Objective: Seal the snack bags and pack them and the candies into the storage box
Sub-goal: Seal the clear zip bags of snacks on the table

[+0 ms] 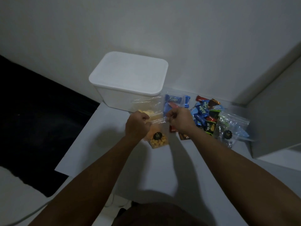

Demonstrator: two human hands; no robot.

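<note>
While both hands hover over the white table (114, 160), the left hand (137, 123) is curled tight, its fingers pinching the left end of the top edge of a clear snack bag (157, 138) that holds small yellow-orange pieces and bears a round dark label. The right hand (178, 119) is curled the same way, thumb and fingers pinching the right end of that same edge, so the strip of plastic runs between the two sets of fingers; whether the seal is pressed closed cannot be told. The body of the bag hangs or lies just below the fingers, toward the person. Just beyond the left fingers lies a second clear bag (149, 107) with pale yellow chips inside, its far end touching or nearly touching the storage box (130, 82), a white tub with its lid on, which stands beyond both hands against the wall. Beyond and to the right of the right fingers lies a clear bag of blue-wrapped candies (175, 101), partly hidden by that hand. Further right is a loose heap of candies (206, 115) in blue, red, green and brown wrappers, and past it, well apart from the fingers, a crumpled clear bag (231, 128) with a dark round label. A brown packet (184, 137) peeks out under the right wrist.
</note>
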